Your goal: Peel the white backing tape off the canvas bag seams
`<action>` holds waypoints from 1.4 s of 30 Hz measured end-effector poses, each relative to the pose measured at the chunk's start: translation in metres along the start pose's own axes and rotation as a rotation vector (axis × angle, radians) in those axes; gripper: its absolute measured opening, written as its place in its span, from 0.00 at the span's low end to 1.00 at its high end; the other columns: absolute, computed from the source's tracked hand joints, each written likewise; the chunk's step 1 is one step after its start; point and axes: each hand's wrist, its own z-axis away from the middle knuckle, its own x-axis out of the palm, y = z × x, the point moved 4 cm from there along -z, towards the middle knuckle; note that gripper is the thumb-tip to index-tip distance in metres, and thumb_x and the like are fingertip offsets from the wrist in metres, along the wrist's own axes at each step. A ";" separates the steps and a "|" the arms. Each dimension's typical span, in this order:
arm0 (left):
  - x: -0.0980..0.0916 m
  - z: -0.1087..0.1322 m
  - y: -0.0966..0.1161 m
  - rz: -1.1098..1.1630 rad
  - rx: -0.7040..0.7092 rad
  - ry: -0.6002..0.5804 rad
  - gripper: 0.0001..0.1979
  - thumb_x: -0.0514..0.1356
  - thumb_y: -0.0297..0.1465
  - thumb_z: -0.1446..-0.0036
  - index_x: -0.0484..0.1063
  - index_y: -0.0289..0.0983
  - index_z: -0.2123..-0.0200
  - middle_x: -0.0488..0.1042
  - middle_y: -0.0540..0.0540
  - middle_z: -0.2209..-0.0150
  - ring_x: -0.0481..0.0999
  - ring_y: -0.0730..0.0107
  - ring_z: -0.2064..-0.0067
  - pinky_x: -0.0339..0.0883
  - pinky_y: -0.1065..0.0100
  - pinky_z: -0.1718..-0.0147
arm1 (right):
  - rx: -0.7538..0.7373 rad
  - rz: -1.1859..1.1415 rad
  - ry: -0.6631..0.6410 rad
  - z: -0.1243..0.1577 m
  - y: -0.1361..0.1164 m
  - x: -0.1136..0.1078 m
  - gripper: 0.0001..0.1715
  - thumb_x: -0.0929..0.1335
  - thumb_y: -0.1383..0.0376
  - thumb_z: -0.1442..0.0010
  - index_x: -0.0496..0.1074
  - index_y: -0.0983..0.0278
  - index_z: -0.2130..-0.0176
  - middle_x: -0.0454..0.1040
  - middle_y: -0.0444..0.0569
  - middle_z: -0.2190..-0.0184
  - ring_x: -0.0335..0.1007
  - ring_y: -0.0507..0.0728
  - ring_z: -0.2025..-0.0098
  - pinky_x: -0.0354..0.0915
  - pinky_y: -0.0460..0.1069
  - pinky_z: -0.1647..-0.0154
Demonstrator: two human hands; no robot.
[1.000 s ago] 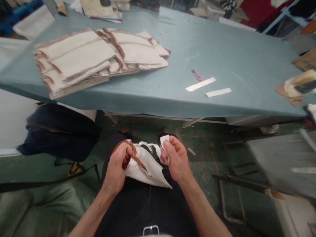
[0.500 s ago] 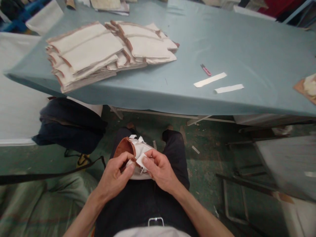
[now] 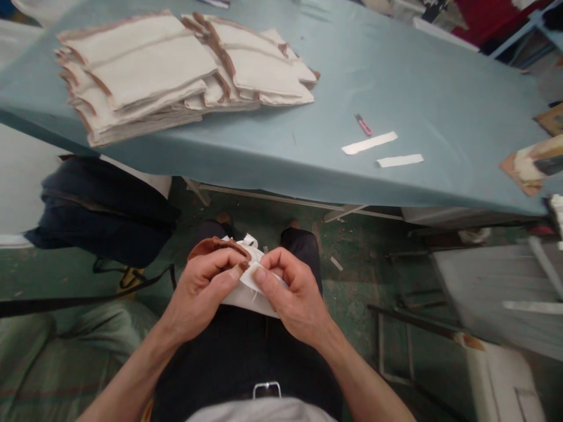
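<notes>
Over my lap I hold a white cloth piece with brown trim (image 3: 246, 299), its folds partly hidden by my fingers. My left hand (image 3: 206, 287) pinches the brown edge between thumb and fingers. My right hand (image 3: 292, 293) is closed on a small white strip (image 3: 250, 276) lying against the cloth, close to my left fingertips. Loose threads hang below the strip. Another white end sticks up at the far side of the cloth.
On the blue-covered table (image 3: 325, 170) lie stacked white cloth pieces with brown edges (image 3: 149, 70), pink thread snips (image 3: 363, 125) and two white strips (image 3: 369, 143). A dark bag (image 3: 101, 211) stands left, a metal frame (image 3: 396, 346) right.
My hands have drawn closer together, and the brown edge is now folded over more at my left fingers. The whole view has shifted slightly, with the table items appearing further left.
</notes>
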 end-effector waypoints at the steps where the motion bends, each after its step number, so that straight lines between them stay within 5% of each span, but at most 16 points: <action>1: 0.000 -0.001 0.001 0.019 -0.006 -0.004 0.11 0.59 0.31 0.36 0.77 0.38 0.70 0.79 0.50 0.66 0.75 0.69 0.66 0.66 0.72 0.66 | -0.014 0.020 0.019 0.000 -0.003 -0.001 0.23 0.72 0.46 0.33 0.69 0.61 0.63 0.63 0.36 0.78 0.51 0.47 0.78 0.48 0.43 0.80; 17: -0.001 -0.001 -0.020 0.065 -0.099 0.106 0.13 0.58 0.30 0.36 0.84 0.39 0.65 0.81 0.49 0.63 0.74 0.66 0.64 0.63 0.68 0.66 | -0.047 0.147 0.096 -0.008 -0.014 0.002 0.16 0.71 0.53 0.34 0.67 0.61 0.65 0.63 0.35 0.80 0.52 0.47 0.80 0.48 0.44 0.80; 26: 0.001 -0.003 -0.019 0.019 -0.051 0.121 0.15 0.55 0.32 0.33 0.81 0.38 0.68 0.77 0.50 0.70 0.68 0.69 0.72 0.60 0.69 0.73 | -0.032 0.160 0.126 -0.007 -0.014 0.000 0.14 0.70 0.53 0.35 0.67 0.60 0.64 0.66 0.36 0.78 0.55 0.48 0.79 0.51 0.44 0.79; 42: 0.009 -0.012 -0.002 -0.147 -0.041 0.187 0.11 0.64 0.36 0.40 0.77 0.37 0.72 0.80 0.47 0.68 0.75 0.66 0.67 0.67 0.68 0.67 | -0.022 0.281 0.175 -0.009 -0.008 -0.005 0.16 0.69 0.51 0.33 0.69 0.60 0.63 0.70 0.38 0.77 0.61 0.50 0.78 0.53 0.46 0.75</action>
